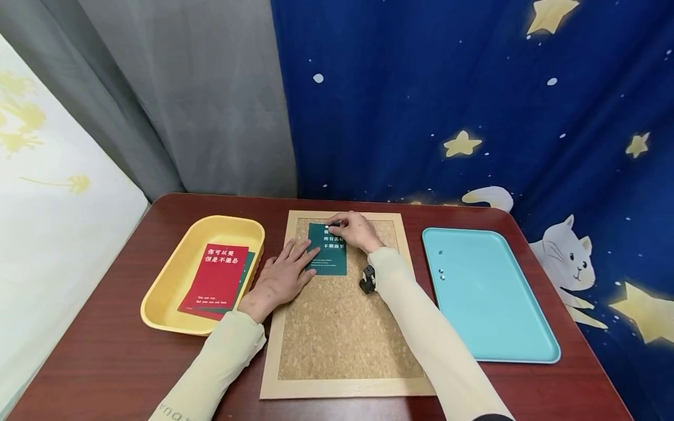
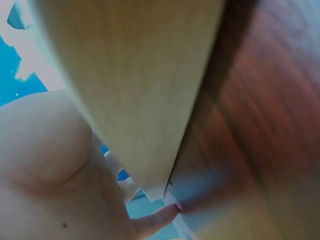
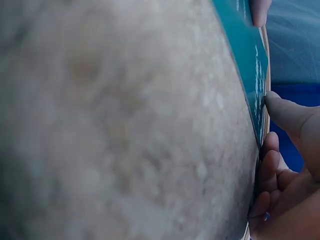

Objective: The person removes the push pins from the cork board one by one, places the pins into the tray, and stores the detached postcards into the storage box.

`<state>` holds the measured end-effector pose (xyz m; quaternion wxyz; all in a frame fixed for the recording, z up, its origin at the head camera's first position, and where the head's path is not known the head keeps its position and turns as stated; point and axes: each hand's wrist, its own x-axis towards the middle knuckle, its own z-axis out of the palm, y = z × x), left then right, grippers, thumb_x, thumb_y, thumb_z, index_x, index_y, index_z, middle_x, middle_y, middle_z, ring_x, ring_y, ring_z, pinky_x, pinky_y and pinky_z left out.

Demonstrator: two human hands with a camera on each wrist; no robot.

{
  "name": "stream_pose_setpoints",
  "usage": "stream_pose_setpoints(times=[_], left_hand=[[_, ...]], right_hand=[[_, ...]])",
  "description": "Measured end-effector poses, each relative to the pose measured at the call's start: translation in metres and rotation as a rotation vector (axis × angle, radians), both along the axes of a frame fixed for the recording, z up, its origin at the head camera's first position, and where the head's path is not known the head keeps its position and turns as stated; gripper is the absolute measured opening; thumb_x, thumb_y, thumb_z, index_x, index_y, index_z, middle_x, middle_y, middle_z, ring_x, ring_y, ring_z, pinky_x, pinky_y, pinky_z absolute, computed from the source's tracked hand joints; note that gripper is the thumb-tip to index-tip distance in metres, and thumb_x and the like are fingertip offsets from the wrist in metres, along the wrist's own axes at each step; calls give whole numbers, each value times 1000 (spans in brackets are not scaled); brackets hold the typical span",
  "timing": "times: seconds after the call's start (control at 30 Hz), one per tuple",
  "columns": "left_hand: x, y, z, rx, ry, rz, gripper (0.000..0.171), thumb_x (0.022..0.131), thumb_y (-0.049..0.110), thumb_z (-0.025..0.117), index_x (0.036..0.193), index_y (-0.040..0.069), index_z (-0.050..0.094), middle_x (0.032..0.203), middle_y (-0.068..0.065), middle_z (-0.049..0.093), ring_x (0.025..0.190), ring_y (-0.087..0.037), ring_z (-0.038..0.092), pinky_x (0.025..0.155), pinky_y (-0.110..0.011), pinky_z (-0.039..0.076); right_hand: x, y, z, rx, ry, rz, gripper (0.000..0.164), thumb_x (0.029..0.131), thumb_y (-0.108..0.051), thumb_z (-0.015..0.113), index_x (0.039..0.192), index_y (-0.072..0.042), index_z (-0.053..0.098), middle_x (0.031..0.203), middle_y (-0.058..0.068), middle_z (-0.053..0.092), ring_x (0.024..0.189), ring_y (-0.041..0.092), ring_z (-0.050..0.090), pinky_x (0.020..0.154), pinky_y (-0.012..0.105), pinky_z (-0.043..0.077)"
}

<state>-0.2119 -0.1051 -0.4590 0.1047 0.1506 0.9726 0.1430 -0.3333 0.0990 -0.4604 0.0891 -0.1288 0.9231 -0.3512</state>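
A dark green card (image 1: 329, 266) with white lettering lies on the upper part of a wood-framed cork board (image 1: 350, 327). My left hand (image 1: 284, 272) rests flat, fingers spread, across the board's left frame, its fingertips on the card's left edge. At the card's top, my right hand (image 1: 358, 231) brings thumb and index finger together around a small pale pushpin (image 1: 326, 226), mostly hidden by the fingertips. In the right wrist view the thumb (image 3: 287, 112) touches the green card (image 3: 250, 65), other fingers curled at the board.
Left of the board, a yellow basin (image 1: 158, 298) holds a red card (image 1: 216, 275) over other red and green cards. To the right, a turquoise tray (image 1: 495, 304) carries a few small shiny pins (image 1: 442, 275) near its left edge. Curtains hang behind the dark red table (image 1: 95, 351).
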Motion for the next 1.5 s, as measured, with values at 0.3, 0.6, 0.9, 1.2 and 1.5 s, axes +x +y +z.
stream_pose_setpoints(times=[0.3, 0.6, 0.9, 1.2, 1.5], left_hand=[[0, 0, 1, -3, -4, -5, 59, 110, 39, 49, 164, 23, 34, 176, -7, 21, 164, -39, 12, 119, -73, 31], [0, -1, -2, -3, -5, -2, 58, 110, 40, 49, 164, 24, 34, 176, -6, 21, 164, -38, 12, 120, -73, 31], [1, -1, -3, 9, -11, 3, 59, 109, 40, 50, 164, 24, 34, 176, -6, 21, 164, -38, 11, 120, -72, 30], [1, -2, 0, -1, 0, 2, 59, 110, 40, 49, 164, 24, 34, 176, -6, 21, 164, -38, 11, 120, -72, 31], [-1, -1, 1, -4, -9, 3, 60, 109, 42, 49, 165, 24, 32, 176, -6, 19, 165, -37, 9, 121, -72, 30]], right_hand=[[-3, -3, -1, -32, -14, -64, 19, 97, -29, 75, 115, -26, 81, 101, 2, 73, 83, 18, 58, 71, 29, 42], [-5, -3, -6, -30, -6, -80, 18, 95, -32, 77, 112, -27, 83, 119, 0, 76, 94, 18, 64, 80, 31, 47], [-4, -6, -6, -35, -11, -113, 17, 95, -34, 77, 109, -28, 84, 121, -1, 78, 102, 20, 69, 94, 40, 54], [-5, -8, -4, -21, -20, -119, 16, 95, -34, 77, 108, -27, 84, 122, -3, 78, 110, 21, 70, 105, 44, 51], [-7, -8, -2, -29, -79, -152, 16, 95, -37, 77, 106, -28, 84, 123, -3, 77, 118, 21, 67, 115, 47, 45]])
